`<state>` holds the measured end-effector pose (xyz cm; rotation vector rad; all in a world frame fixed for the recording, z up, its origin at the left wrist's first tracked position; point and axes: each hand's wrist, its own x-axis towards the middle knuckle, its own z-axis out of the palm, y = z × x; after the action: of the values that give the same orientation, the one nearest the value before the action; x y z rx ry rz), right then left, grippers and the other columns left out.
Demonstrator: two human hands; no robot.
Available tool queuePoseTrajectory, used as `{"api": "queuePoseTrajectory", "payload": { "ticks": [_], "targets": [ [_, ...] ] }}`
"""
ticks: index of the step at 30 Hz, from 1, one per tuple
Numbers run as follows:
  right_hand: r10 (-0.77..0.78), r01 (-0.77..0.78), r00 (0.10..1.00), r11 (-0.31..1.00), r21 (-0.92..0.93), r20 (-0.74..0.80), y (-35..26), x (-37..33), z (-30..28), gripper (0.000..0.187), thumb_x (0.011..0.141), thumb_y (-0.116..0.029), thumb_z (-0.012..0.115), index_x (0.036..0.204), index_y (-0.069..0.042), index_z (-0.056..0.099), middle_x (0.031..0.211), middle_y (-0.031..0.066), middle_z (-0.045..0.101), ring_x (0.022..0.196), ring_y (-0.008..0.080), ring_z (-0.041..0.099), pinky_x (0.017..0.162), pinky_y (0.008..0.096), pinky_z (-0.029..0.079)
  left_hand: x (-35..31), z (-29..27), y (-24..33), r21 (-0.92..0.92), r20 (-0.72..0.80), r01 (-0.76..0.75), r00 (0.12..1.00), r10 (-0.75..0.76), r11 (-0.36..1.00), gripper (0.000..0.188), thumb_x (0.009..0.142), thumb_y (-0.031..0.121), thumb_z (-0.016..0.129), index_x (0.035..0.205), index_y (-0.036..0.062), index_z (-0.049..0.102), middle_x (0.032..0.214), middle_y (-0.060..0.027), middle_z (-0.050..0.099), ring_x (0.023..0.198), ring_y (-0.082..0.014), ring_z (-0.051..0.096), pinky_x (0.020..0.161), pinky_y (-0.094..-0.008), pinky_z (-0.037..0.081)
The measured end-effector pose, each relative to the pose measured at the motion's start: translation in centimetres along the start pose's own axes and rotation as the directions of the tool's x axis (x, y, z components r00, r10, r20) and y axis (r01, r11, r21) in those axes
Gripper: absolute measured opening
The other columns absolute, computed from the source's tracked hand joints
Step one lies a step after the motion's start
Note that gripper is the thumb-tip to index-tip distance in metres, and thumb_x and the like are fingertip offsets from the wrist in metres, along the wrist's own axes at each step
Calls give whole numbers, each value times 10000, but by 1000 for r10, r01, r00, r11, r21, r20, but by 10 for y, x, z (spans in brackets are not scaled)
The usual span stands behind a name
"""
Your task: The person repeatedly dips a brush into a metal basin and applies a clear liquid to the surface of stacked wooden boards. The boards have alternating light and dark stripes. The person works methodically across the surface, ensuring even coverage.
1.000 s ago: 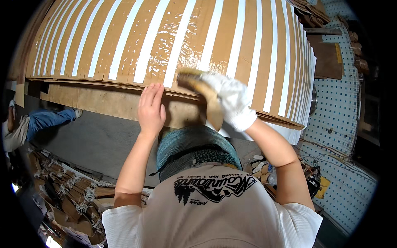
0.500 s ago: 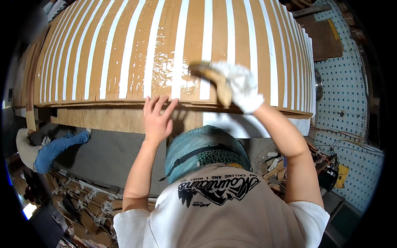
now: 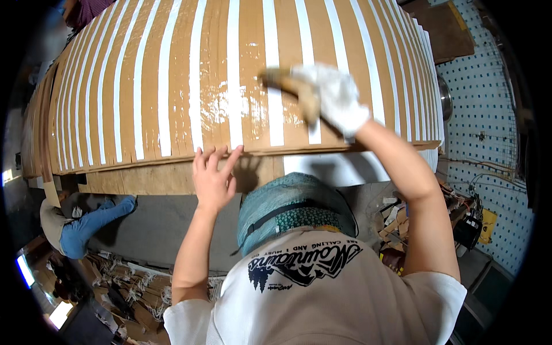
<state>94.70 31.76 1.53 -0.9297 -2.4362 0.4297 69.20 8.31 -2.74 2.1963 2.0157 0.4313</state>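
Note:
Wide brown cardboard sheets (image 3: 292, 115) lie in an overlapping row with white strips (image 3: 234, 86) between them. A wet shine covers their middle part. My right hand (image 3: 336, 98), in a white glove, grips a tan wooden-handled brush (image 3: 287, 82) over the sheets right of the middle. Both are smeared by motion, and whether the bristles touch the surface I cannot tell. My bare left hand (image 3: 214, 181) rests its fingertips at the sheets' near edge, fingers apart, holding nothing.
Beneath the sheets shows a wooden board (image 3: 144, 177), with a white sheet (image 3: 339, 169) at the near edge. A person in blue jeans (image 3: 98, 230) is low at the left. Cardboard scraps (image 3: 129, 293) litter the floor. A blue dotted wall panel (image 3: 483, 109) stands at the right.
My gloved right hand and the brush have moved a little farther from me over the sheets. My left hand stays at the near edge. The whole view has shifted slightly.

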Motion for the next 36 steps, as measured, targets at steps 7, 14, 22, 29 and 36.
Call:
{"api": "queuePoseTrajectory", "payload": {
  "ticks": [7,14,22,29,36],
  "targets": [
    [49,-94,912,991,91,408,-26,7,-36,321,841,-220,698,1050,20,657,898,206,683,841,337,690,781,444,551,9,-8,5,-18,113,48,993,-46,999,765,679,107,674,1408,299,545,1230,-97,548,1179,-354,477,1135,-590,290],
    [377,-336,899,921,-198,225,71,150,-18,484,767,-387,807,952,19,620,842,212,656,824,382,669,748,461,525,16,-13,3,25,183,53,982,-57,998,770,688,138,694,1417,326,529,1244,-81,543,1190,-355,476,1120,-613,293],
    [379,-362,925,904,-229,35,196,308,-2,441,812,-358,751,1034,-15,583,1034,228,668,1038,413,629,893,478,502,20,-12,-4,32,270,45,962,-52,998,707,645,184,685,1335,324,616,1153,-98,552,1166,-369,471,1103,-644,298],
    [301,-312,950,916,-253,-81,285,415,24,393,839,-367,728,1063,-59,633,1063,196,676,1027,384,640,874,459,512,0,12,-13,119,172,-24,985,4,993,462,777,324,747,1235,317,690,1176,-83,607,1135,-345,528,996,-614,436],
    [257,-341,925,885,-317,-280,279,410,40,316,880,-273,683,1170,-164,625,1088,137,697,999,374,659,861,449,536,-6,14,-12,81,185,-3,983,-12,997,670,630,186,685,1290,300,656,1139,-108,518,1141,-388,458,1104,-658,293]
  ]
}}
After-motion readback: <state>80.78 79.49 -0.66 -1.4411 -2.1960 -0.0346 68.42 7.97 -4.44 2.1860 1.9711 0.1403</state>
